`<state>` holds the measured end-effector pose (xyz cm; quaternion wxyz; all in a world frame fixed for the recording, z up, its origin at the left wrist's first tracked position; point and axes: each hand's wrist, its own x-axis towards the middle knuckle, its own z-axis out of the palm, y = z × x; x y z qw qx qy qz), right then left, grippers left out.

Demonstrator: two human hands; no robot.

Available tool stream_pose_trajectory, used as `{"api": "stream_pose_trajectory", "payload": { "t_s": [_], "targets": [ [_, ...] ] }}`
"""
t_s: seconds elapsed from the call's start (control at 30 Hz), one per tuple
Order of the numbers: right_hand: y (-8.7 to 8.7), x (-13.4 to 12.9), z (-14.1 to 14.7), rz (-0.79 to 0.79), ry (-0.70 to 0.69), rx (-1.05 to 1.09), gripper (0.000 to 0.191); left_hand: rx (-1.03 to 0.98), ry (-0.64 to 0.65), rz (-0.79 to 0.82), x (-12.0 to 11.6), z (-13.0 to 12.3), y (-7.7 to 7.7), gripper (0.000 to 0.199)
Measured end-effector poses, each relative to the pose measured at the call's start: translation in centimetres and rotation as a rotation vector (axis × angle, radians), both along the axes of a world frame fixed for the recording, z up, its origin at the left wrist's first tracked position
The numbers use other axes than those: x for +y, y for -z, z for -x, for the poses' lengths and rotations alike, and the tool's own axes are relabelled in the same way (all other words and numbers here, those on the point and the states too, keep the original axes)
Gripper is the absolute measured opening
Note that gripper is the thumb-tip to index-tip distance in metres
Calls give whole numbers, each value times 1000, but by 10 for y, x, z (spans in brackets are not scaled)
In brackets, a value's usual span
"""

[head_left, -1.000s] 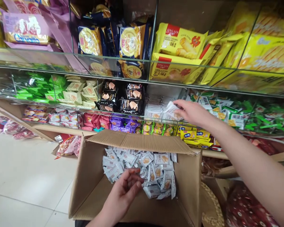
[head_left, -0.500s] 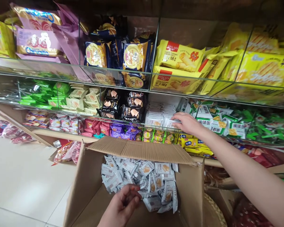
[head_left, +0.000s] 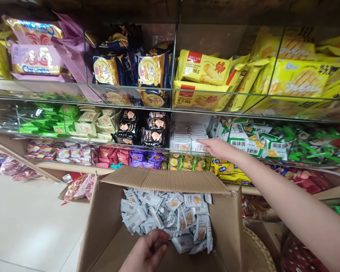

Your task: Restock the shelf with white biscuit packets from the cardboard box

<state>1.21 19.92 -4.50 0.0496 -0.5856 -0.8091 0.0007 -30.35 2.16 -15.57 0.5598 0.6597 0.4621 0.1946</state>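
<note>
In the shelf's middle tier, my right hand has its fingers closed at the edge of a small white snack packet. This packet lies in front of neat rows of matching white packets. Below, my left hand hovers in a cardboard box, with loosely curled fingers, thumb apart from the index finger and nothing visible between them. Just beyond it lies a loose heap of white wrapped snack packets. The undersides of my right fingers are partly hidden.
A glass lip runs along the tier's front. Black packets sit left of the white rows, green-and-white packets to the right. Yellow chicken-roll packs fill the tier above. The box's raised flap stands before the lower shelf.
The view has shifted slightly, so the shelf appears further left. My right hand remains at the white packet on the shelf. My left hand stays over the box, its fingers slightly lower in view.
</note>
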Motion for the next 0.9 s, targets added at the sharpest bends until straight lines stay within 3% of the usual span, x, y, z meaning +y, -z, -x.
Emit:
{"api": "stream_pose_trajectory", "payload": {
  "t_s": [0.13, 0.23, 0.3, 0.4, 0.47, 0.53, 0.6, 0.67, 0.73, 0.8, 0.9],
  "targets": [
    [0, 1, -5, -27, 29, 16, 44, 199, 37, -74, 4, 8, 7, 21],
    [-6, -4, -5, -104, 26, 60, 42, 361, 56, -263, 13, 16, 18, 25],
    [-13, -20, 4, -265, -24, 153, 36, 449, 63, -388, 19, 22, 27, 29],
    [-16, -70, 37, -492, -223, 362, 24, 616, 26, -487, 27, 28, 41, 36],
    [-1, -111, 66, -440, -462, 483, 21, 686, 9, -517, 29, 31, 50, 42],
    [29, -145, 92, -135, -571, 417, 21, 702, 3, -538, 31, 32, 58, 46],
    [69, -163, 110, 105, -370, 264, 29, 691, 15, -545, 31, 32, 62, 45],
    [106, -166, 120, 198, -131, 99, 48, 659, 55, -528, 31, 32, 63, 43],
    [131, -160, 125, 206, 38, -5, 61, 613, 99, -499, 30, 33, 62, 42],
    [141, -153, 127, 148, 142, -32, 66, 560, 121, -473, 29, 35, 58, 42],
    [140, -147, 125, 25, 299, -23, 60, 481, 131, -440, 26, 36, 48, 39]
  ]
}}
